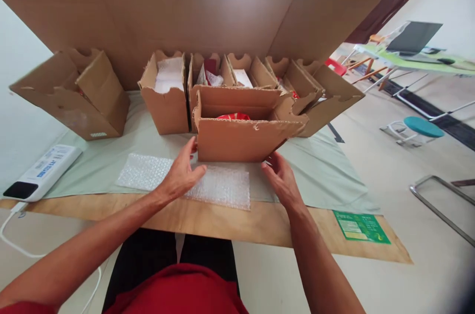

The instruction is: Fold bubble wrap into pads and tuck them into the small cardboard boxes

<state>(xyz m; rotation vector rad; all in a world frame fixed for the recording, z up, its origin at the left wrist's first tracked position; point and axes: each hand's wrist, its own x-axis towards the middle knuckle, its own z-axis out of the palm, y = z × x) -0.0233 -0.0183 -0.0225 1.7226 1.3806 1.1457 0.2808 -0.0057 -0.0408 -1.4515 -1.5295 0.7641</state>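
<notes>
A cardboard box stands in front of a row of similar boxes, with something red and shiny showing inside. Beside its lower left corner is my left hand, fingers curved and thumb apart. My right hand is at the lower right corner, thumb apart and some fingertips hidden behind the box edge. Whether either hand touches the cardboard, I cannot tell. A sheet of bubble wrap lies flat in front of the box, passing under my left hand.
Behind stand several cardboard boxes with contents, and another box at the left. A tall cardboard panel rises at the back. A white power bank-like device with a cable lies left; a green card lies at the front right edge.
</notes>
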